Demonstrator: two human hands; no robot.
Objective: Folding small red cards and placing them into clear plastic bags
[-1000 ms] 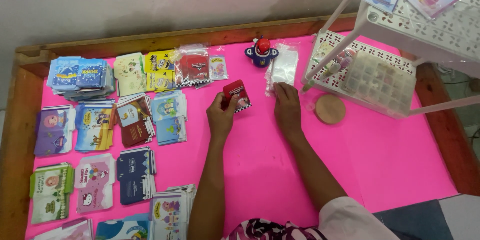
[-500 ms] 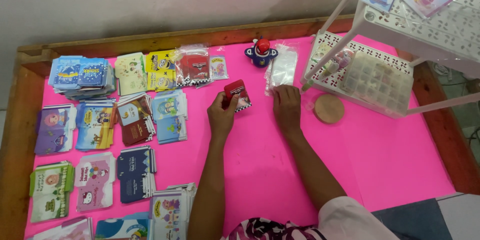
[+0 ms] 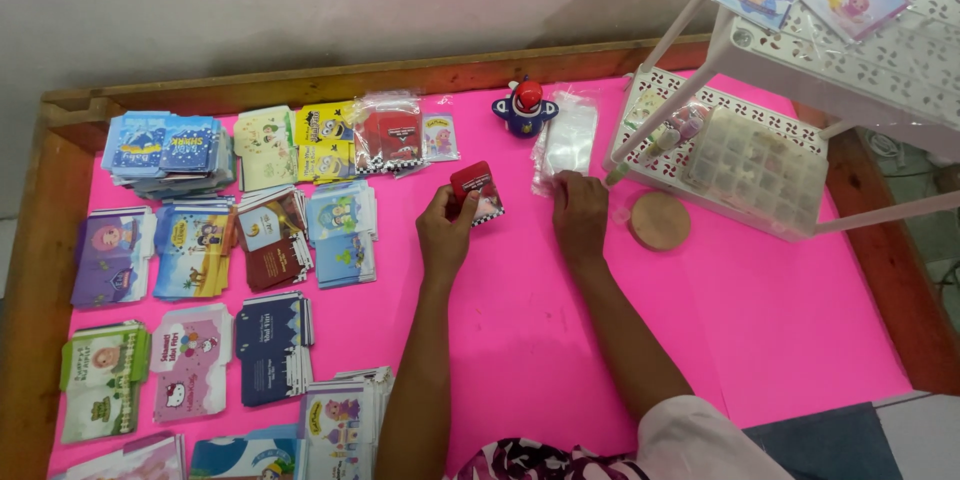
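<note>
A: Obs. Left hand [image 3: 446, 230] has its fingers closed round a small red card packet [image 3: 476, 192], lifted a little off the pink tabletop [image 3: 540, 340]. Packet sits just left of the stack of clear plastic sleeves [image 3: 567, 143].

B: And the right hand [image 3: 581, 215]?

A: Palm down, fingers loosely curled, fingertips touching the near edge of the clear sleeves. Whether it has pinched one, I cannot tell.

B: Edges around the sleeves?

A: Beyond them, a small red-and-blue toy figure [image 3: 524, 106], then the wooden rim [image 3: 330, 80] of the table. Right of them, the leg and lower shelf of a white plastic rack [image 3: 800, 60], very close. A round wooden disc [image 3: 659, 221] lies right of the sleeves, nearer the person, just beside the right hand.

B: Open room?

A: Left of the sleeves, stacks of printed card packets [image 3: 270, 240] fill the surface out to the rim. Nearer the person than the sleeves, bare pink runs around both forearms.
</note>
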